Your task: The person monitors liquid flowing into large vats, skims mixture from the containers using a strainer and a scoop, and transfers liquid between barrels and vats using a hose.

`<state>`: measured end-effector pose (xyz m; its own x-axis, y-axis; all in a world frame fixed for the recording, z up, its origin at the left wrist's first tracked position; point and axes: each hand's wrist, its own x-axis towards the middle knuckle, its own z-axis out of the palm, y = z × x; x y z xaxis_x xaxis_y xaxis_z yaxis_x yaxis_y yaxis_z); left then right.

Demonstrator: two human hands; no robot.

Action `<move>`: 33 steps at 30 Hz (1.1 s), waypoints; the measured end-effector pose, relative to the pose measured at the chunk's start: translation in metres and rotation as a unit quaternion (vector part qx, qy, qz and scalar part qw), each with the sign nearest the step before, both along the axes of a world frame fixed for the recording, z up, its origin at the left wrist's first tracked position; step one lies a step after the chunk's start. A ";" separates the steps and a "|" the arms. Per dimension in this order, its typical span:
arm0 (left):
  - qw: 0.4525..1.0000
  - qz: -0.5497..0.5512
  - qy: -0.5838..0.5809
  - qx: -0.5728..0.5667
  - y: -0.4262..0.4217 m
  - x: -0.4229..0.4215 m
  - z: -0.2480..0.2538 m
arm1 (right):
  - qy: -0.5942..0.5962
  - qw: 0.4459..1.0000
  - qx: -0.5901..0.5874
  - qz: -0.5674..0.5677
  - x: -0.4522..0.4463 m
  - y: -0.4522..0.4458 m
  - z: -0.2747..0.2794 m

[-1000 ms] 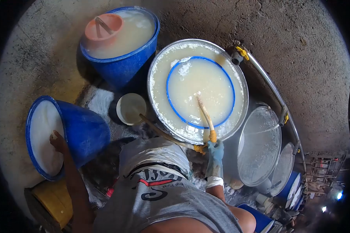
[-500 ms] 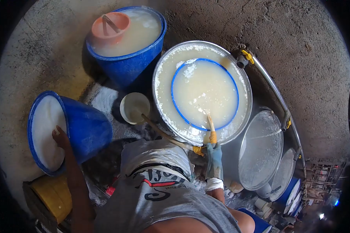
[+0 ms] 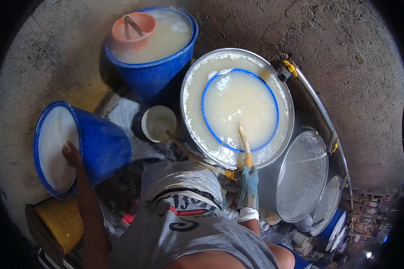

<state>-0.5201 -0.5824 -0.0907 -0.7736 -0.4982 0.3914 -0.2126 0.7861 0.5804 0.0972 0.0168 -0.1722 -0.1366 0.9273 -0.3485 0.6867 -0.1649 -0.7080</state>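
Note:
My right hand (image 3: pixel 249 179), in a blue-grey glove with a white band at the wrist, grips a pale hose (image 3: pixel 243 140) bound with yellow wrapping. One end dips into cloudy liquid inside a blue-rimmed ring (image 3: pixel 278 107) in the large metal vat (image 3: pixel 293 119). On the other side of the glove, a brown hose length (image 3: pixel 191 155) runs into a white bucket (image 3: pixel 144 120); the join is hidden by the hand. My bare left hand (image 3: pixel 72 156) is at the mouth of a tilted blue barrel (image 3: pixel 103 143) with white contents, fingers apart and holding nothing.
Behind stands another blue barrel (image 3: pixel 155 78) of cloudy liquid, an orange basin (image 3: pixel 134 29) floating in it. A metal pipe (image 3: pixel 316 101) with yellow valves curves along the right wall, above more round metal vats (image 3: pixel 300 179). A yellow container (image 3: pixel 60 224) sits at lower left.
The view has shifted slightly, so the vat and barrels appear farther right. A little more of the hose shows above the liquid in the ring. Both hands stay at the same things.

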 end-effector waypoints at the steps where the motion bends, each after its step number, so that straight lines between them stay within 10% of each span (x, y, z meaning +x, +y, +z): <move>1: 1.000 0.000 0.000 0.000 0.000 -0.001 -0.001 | -0.002 1.000 0.009 -0.005 -0.002 -0.002 0.003; 33: 0.999 0.012 -0.043 -0.004 0.009 0.009 0.011 | 0.133 0.977 0.128 -0.103 0.020 -0.008 -0.024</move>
<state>-0.5115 -0.5738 -0.0797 -0.7920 -0.5147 0.3284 -0.2807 0.7846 0.5528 0.1174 0.0093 -0.1959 0.0087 0.9969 -0.0782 0.4441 -0.0740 -0.8929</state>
